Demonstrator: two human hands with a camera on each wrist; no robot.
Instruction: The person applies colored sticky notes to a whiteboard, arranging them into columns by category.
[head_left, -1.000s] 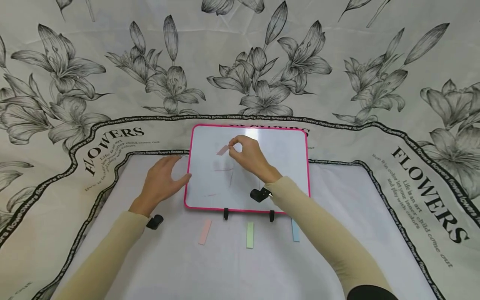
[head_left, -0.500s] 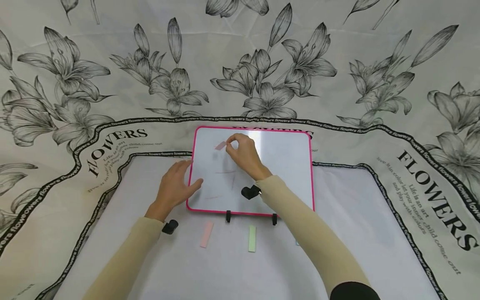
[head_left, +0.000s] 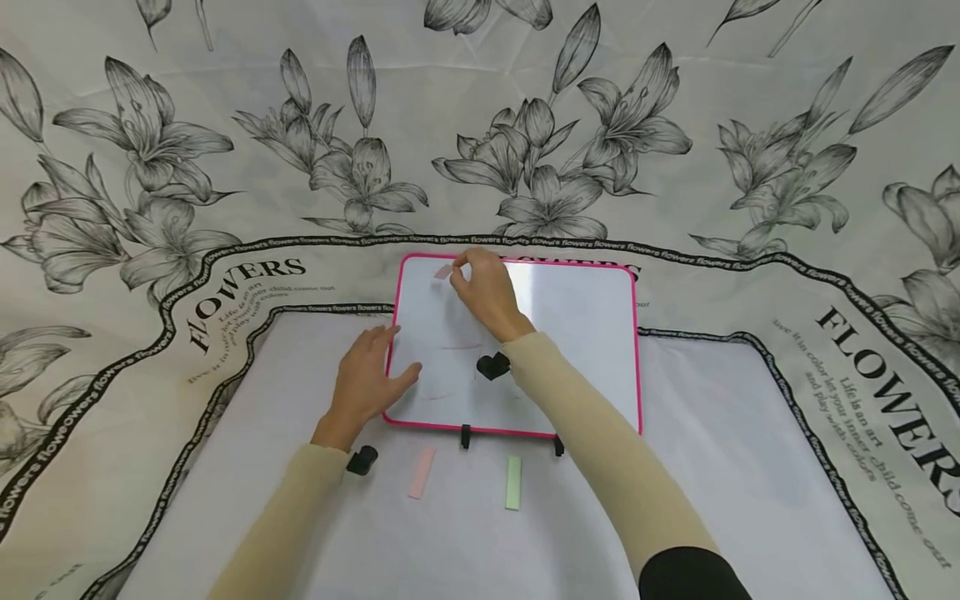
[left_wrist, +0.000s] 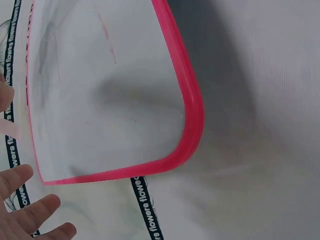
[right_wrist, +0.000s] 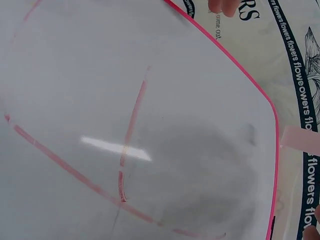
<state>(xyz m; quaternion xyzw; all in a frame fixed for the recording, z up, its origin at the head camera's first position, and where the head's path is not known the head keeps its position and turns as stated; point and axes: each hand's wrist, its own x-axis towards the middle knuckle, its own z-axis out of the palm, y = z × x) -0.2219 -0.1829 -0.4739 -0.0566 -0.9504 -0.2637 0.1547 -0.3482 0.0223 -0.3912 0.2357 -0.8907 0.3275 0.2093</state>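
Observation:
A whiteboard with a pink frame stands propped on a stand with black feet, with faint broken red lines on it. My right hand pinches a small pale pink strip between thumb and index finger, in front of the board's upper left. In the right wrist view, the pink strip shows beyond the frame's edge. My left hand is at the board's left edge, fingers extended and thumb apart, overlapping the frame. In the left wrist view its fingers are spread beside the frame, holding nothing.
On the white cloth in front of the board lie a pink strip and a green strip. A black stand foot juts out below the frame. Flower-printed cloth rises behind.
My right hand has risen toward the board's top edge with the pink strip. My left hand has come rightward to the board's left edge. My right sleeve now hides the blue strip.

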